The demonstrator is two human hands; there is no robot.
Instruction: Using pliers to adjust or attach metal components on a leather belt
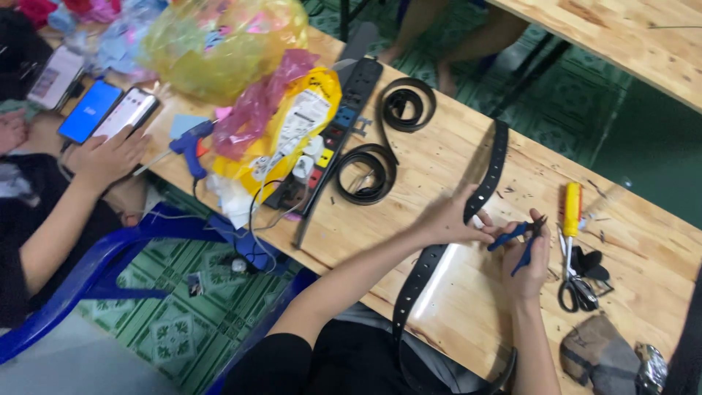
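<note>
The belt (488, 172) is black, narrow and flat, with a row of small punched holes along it. It lies stretched across the wooden table (453, 146), its long axis running from the far edge of the table toward the person, where it drops over the near edge toward the lap. The left hand (446, 219) is pressed on the belt at mid-length, fingers closed over it. Just beside it, the right hand (530, 256) is clamped on blue-handled pliers (521, 238), whose tip points at the belt. To the right lie a yellow screwdriver (571, 208) and scissors (574, 281). Farther left are two coiled belts (384, 143) and a power strip (333, 139). A neighbour's hand (110, 157) rests by phones (110, 110).
</note>
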